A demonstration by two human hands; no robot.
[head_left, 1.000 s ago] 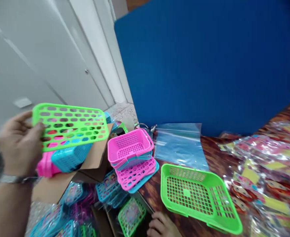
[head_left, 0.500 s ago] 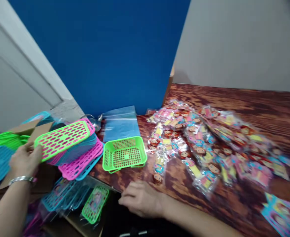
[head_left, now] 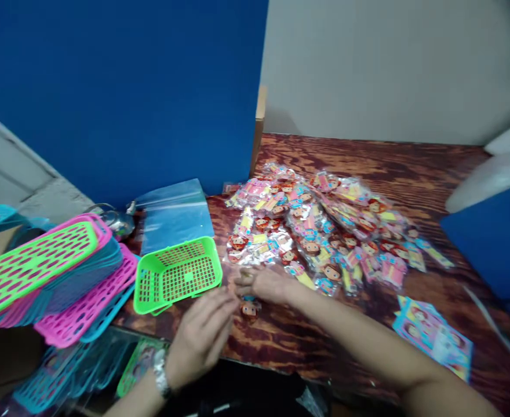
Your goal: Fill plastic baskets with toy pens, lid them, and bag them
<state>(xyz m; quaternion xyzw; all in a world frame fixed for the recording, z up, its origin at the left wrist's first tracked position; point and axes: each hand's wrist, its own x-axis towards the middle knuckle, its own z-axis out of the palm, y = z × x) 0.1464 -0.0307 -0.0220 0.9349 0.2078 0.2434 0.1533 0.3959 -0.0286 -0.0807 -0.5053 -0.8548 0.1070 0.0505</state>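
My left hand (head_left: 203,341) hovers over the table's front edge, fingers stretched out and holding nothing, just right of a green plastic basket (head_left: 174,277). My right hand (head_left: 261,285) lies on the wooden table (head_left: 368,156), fingers curled over a small wrapped cartoon-face packet (head_left: 250,308) at the near edge of a heap of several such packets (head_left: 324,223). A green perforated lid (head_left: 29,267) rests on top of a stack of pink and blue baskets (head_left: 76,289) at the left.
A clear zip bag (head_left: 174,214) lies behind the green basket, against a blue panel (head_left: 120,98). Printed cards (head_left: 433,336) lie at the right. More bagged baskets (head_left: 64,376) sit below the table's left end. A blue object (head_left: 494,243) stands at the far right.
The view swung right. My left hand let go of the green lid, now on the stack, and moved to the table front. My right hand moved forward to the packets.
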